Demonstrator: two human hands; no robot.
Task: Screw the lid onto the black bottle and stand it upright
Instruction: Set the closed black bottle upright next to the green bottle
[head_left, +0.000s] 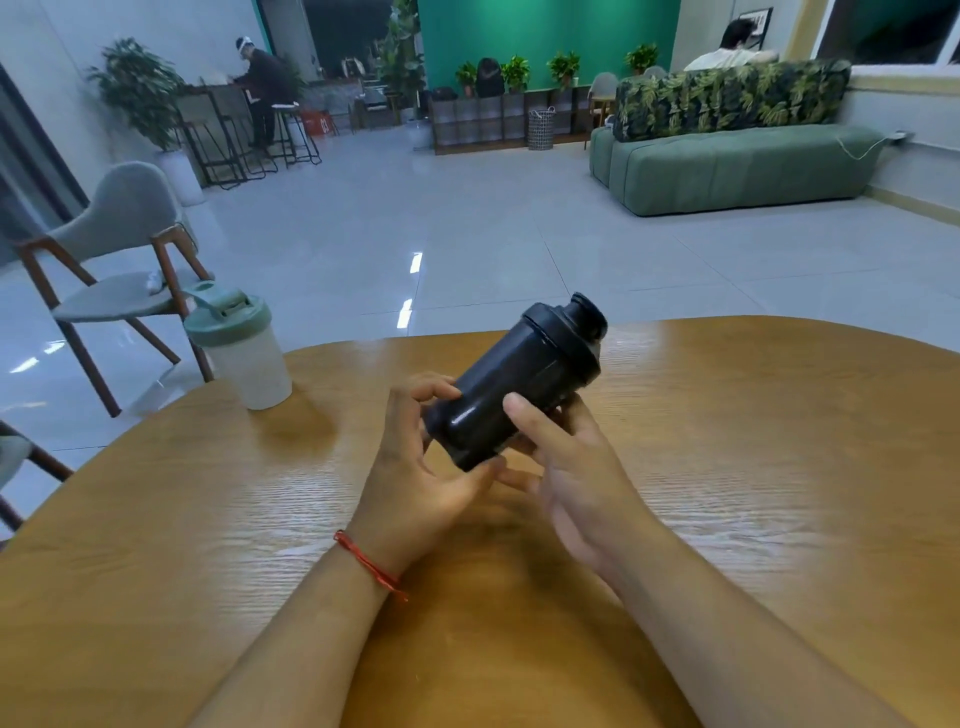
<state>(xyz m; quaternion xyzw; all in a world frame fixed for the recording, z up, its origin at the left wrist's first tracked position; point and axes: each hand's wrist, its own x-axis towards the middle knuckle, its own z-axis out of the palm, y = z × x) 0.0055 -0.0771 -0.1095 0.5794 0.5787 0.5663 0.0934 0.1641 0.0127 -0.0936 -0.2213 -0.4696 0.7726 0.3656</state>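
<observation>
The black bottle (511, 382) hangs tilted above the wooden table (753, 467), its base toward me and its top pointing up and to the right. Its black lid (574, 325) sits on the top end. My left hand (415, 467) grips the lower body from the left, thumb under the base. My right hand (561, 457) cups the lower body from the right, thumb lying on the bottle's side. Both hands hold the base end; neither touches the lid.
A white bottle with a pale green lid (241, 345) stands upright at the table's far left edge. A grey chair (119, 244) stands beyond it on the tiled floor. A green sofa (737, 166) is far right. People sit in the background.
</observation>
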